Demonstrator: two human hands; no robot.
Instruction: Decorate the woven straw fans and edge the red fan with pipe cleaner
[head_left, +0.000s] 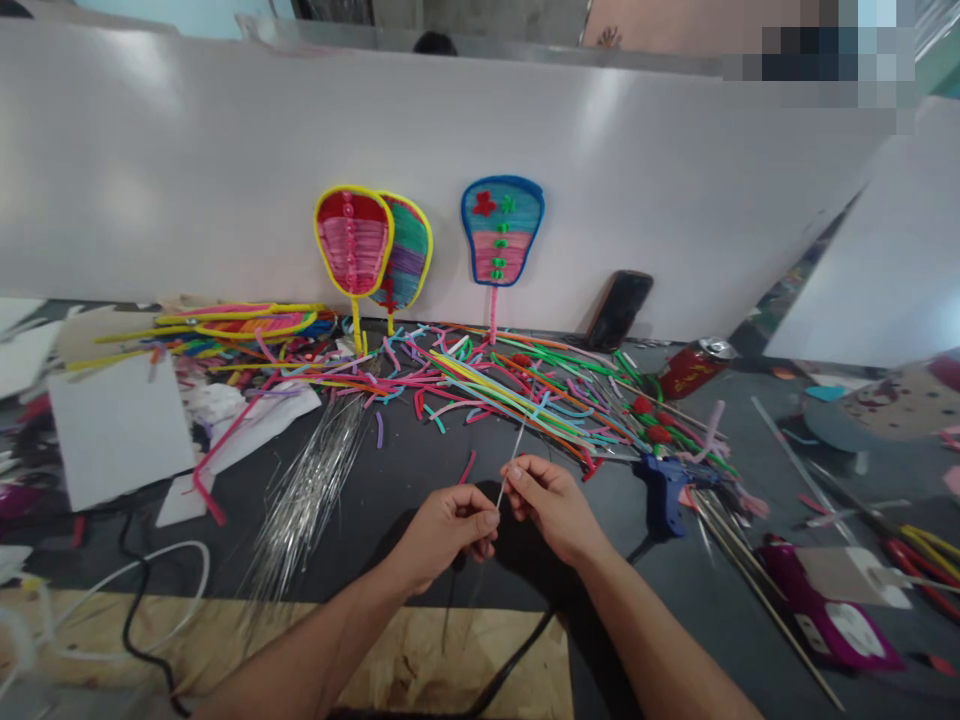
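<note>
1. At the near middle of the dark table, two bare hands meet over one thin, pale strand, which slants up and away to the right.
2. The left hand pinches the strand's near end between thumb and fingers, the other fingers curled in.
3. The right hand, just beside it and a little farther off, grips the strand higher up between thumb and forefinger; the far tip sticks out towards a heap of coloured pipe cleaners. I can't tell whether that tip touches them.
4. Left of the left hand lies a loose sheaf of silvery wires, and farther left a white card.
5. Right of the right hand rests a blue glue gun; beyond it a red can lies tilted among the clutter.
6. On the far side, against a white partition, stand a red-and-pink fan rimmed in yellow, a striped fan partly behind it, and, to the right, a blue-rimmed fan.
7. Farther right, a dark phone leans on the partition.
8. At the near right lies a purple device.
</note>
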